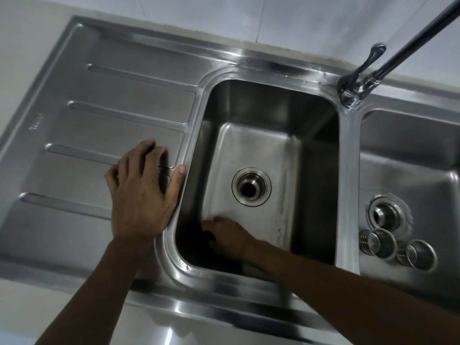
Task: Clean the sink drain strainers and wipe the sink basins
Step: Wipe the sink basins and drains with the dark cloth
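Nearest the lens, the left forearm (pixel 99 290) and the right forearm (pixel 336 287) reach in from the bottom edge over a stainless steel sink (pixel 224 297) set against a pale tiled wall (pixel 273 16). Its ribbed drainboard (pixel 99 125) fills the left side. The left basin (pixel 261 145) sits in the middle of the view, and the right basin (pixel 410 170) is cut off by the right edge. A chrome faucet (pixel 373 73) rises from the ledge between the two basins and slants away to the upper right.

The left hand (pixel 142 192) rests on the drainboard with its fingers spread and lightly bent, holding nothing; its thumb lies along the rim of the left basin. The right hand (pixel 229 237) is down inside the left basin at the near left corner, fingers bent onto the floor. A dark patch sits under them (shadow or a cloth, it is not clear which), so whether this hand grips anything cannot be told.

The left drain (pixel 251 186) stands open in the floor of its basin, well apart from the right hand. The right drain (pixel 387 212) is open too. Just in front of it, in the right basin, lie the two strainers, one strainer (pixel 379 244) touching or nearly touching the other strainer (pixel 419 255), both tipped on their sides.
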